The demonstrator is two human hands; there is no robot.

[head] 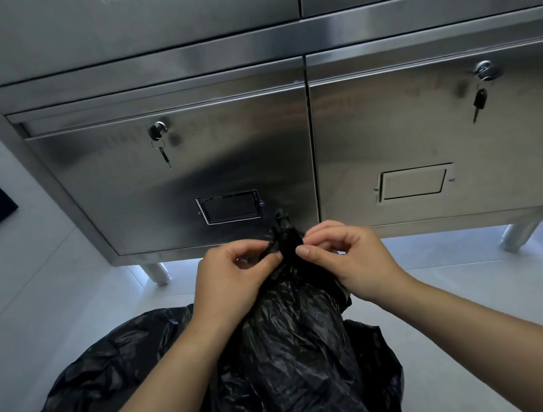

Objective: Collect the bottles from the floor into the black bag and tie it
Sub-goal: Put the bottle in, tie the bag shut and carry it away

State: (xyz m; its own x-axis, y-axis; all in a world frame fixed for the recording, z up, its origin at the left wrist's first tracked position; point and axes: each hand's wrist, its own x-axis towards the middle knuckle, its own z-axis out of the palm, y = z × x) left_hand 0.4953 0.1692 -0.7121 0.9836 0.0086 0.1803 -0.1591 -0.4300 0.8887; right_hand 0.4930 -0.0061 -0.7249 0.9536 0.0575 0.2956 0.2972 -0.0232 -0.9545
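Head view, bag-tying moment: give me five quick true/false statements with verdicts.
1. Both hands pinch the gathered neck of the black bag. True: left hand and right hand grip it from either side.
2. Bottles lie loose on the floor. False: none are visible on the floor.
3. Keys hang from both cabinet locks. True: left key, right key.
4. The bag mouth is wide open. False: it is bunched into a twisted neck.
5. The cabinet is wooden. False: the cabinet is shiny metal.
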